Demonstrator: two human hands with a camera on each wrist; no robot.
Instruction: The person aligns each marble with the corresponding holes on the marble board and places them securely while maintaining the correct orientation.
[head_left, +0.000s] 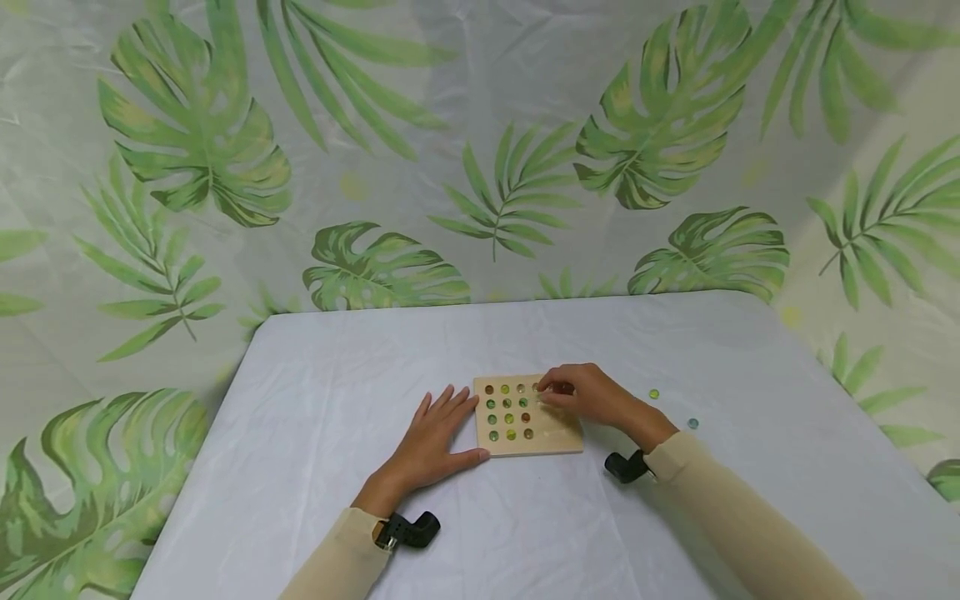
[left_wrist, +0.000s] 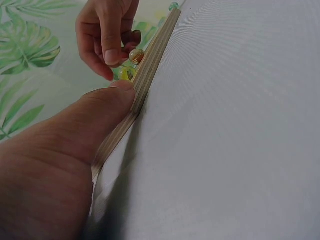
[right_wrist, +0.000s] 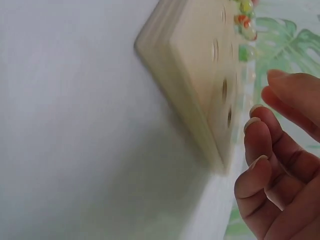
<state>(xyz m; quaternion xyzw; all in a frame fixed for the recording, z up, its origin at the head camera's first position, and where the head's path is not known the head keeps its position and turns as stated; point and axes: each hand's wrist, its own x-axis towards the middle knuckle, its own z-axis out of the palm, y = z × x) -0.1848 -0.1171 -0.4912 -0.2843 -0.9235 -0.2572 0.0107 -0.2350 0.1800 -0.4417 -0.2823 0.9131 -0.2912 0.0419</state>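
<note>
A pale wooden board (head_left: pixel 564 440) with rows of round holes lies on the table, many of them holding glass marbles (head_left: pixel 511 434). My left hand (head_left: pixel 431 442) lies flat at its left side, fingers spread, the thumb touching the near left corner. Over the far right part of the board is my right hand (head_left: pixel 592 393), fingers loosely bent. In the right wrist view, a gap shows between thumb (right_wrist: pixel 295 90) and fingers, with no marble visible there. A brown-swirled marble (left_wrist: pixel 136 56) and a yellow one (left_wrist: pixel 126 73) sit near the board's edge in the left wrist view.
A yellow-green marble (head_left: pixel 654 394) and a bluish marble (head_left: pixel 693 423) lie loose on the white tabletop (head_left: pixel 337 375), right of the board. Behind the table hangs a leaf-patterned cloth (head_left: pixel 517 275). Each wrist carries a black camera.
</note>
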